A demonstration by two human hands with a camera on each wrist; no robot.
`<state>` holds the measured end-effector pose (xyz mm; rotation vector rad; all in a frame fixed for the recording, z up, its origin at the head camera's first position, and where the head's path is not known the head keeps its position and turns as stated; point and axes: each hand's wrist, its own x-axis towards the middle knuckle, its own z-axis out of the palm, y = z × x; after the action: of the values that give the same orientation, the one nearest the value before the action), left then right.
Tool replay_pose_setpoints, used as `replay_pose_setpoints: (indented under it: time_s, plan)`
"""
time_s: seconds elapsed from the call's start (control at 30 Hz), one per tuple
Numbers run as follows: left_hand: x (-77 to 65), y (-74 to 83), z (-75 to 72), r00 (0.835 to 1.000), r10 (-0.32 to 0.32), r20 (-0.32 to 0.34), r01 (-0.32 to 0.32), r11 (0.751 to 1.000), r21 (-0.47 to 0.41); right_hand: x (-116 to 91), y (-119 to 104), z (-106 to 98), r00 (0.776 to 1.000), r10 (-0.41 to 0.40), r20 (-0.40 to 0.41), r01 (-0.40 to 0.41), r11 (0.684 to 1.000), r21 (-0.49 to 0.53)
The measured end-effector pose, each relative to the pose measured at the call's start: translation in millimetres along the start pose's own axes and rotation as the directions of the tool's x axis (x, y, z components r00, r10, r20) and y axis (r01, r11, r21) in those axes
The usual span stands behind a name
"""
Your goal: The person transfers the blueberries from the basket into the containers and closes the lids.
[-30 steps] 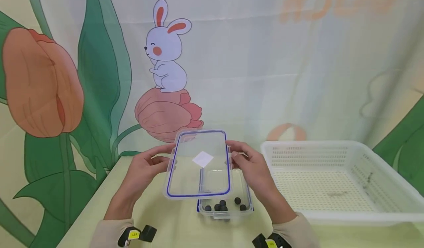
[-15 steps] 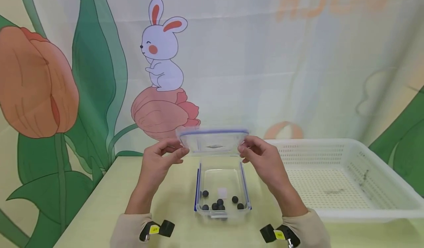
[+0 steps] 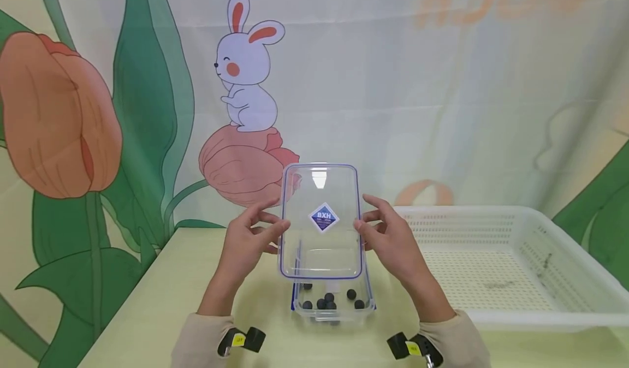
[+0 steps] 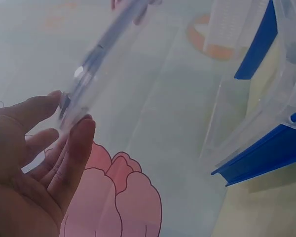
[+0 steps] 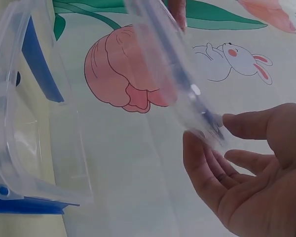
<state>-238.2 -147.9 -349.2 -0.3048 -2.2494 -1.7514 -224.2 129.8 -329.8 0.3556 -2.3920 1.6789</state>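
A clear plastic lid [image 3: 321, 253] with a blue seal and a blue-and-white diamond label stands tilted up in the head view. My left hand [image 3: 250, 239] pinches its left edge between thumb and fingers; my right hand [image 3: 388, 237] pinches the right edge. In both wrist views the lid [image 4: 96, 59] appears edge-on and blurred. Below and partly behind it sits a clear plastic container [image 3: 339, 314] with blue clips, on the table. Several small dark balls [image 3: 329, 298] lie inside the container. The lid hides the container's far part in the head view.
A white perforated plastic basket [image 3: 521, 320] stands to the right of the container. The pale yellow table [image 3: 172, 280] reaches back to a printed curtain [image 3: 373, 84] with a rabbit and tulips. Each wrist carries a black strap camera [image 3: 243, 339].
The lid first tipped edge-on while moving right, then swung up so its labelled face shows. Both hands kept hold of it, and the left hand moved right. The container stayed put.
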Motion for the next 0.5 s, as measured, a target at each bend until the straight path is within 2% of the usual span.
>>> replay_pose_setpoints:
  time_s: [0.13,0.27,0.37,0.5]
  plan:
    - [-0.1,-3.6,4.9,0.999,-0.038,0.026,0.038,0.999,0.026,0,2,0,0.999,0.040,0.027,-0.040,0.999,-0.031]
    - [-0.6,-9.3,11.1,0.993,-0.099,0.058,0.095,0.993,0.075,1,8,1,0.994,0.093,0.063,-0.085,0.990,-0.113]
    - [-0.7,-15.1,16.2,0.981,-0.168,0.091,0.156,0.979,0.132,1,15,3,0.984,0.148,0.097,-0.126,0.971,-0.203]
    - [-1.6,-22.8,22.2,0.962,-0.239,0.135,0.210,0.957,0.200,2,24,8,0.969,0.210,0.132,-0.153,0.926,-0.344]
